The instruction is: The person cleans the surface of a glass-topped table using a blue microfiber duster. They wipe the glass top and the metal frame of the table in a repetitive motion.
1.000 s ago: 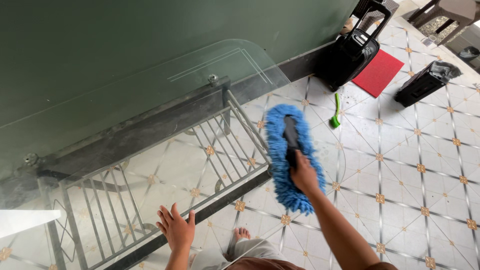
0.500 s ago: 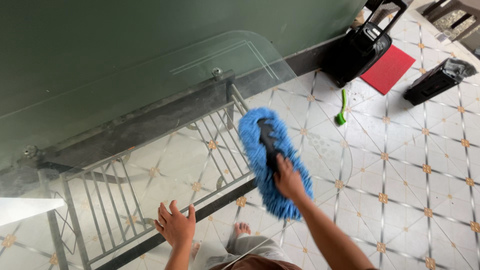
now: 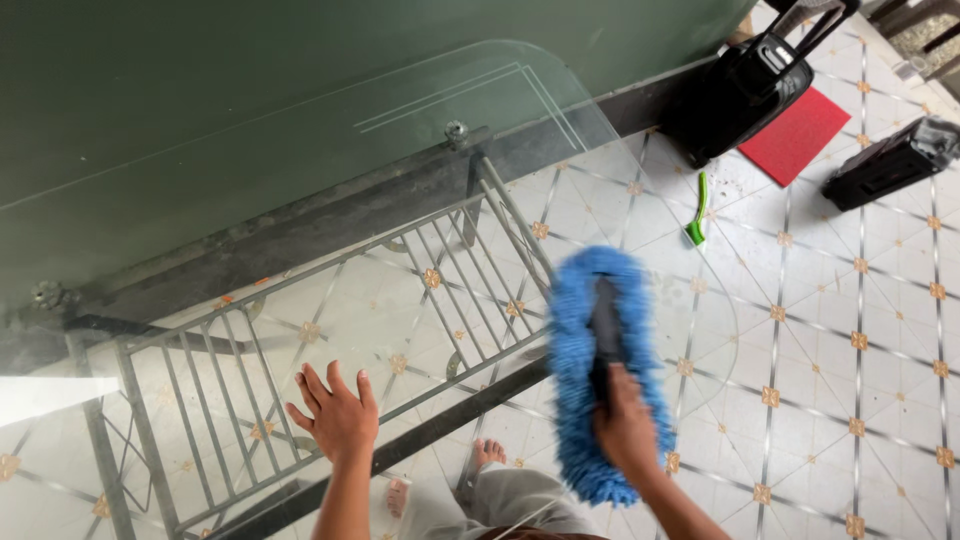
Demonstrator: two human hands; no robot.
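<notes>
Fluffy blue microfibre duster mop head with a black handle (image 3: 600,370) lies flat on the clear glass top of the bench (image 3: 420,150), near its right rounded end, long axis running near to far. Motion blur on its fibres. Right hand (image 3: 628,428) is clamped around the black handle at the near end of the duster, fingers wrapped over it. Left hand (image 3: 335,415) is spread wide, fingers apart, palm down on the glass at the near edge, well left of the duster, holding nothing. Through the glass shows a grey metal slatted frame shelf (image 3: 330,310) and the white patterned tile floor (image 3: 840,340). Bare toes (image 3: 485,453) of the person show below the glass near the bottom edge. Dark green wall (image 3: 250,80) runs along the far side. On the floor to the far right: small green hand brush (image 3: 697,212), black wheeled suitcase (image 3: 750,85) just beside a red mat (image 3: 795,135), and a black box-like object (image 3: 895,160) further right.
</notes>
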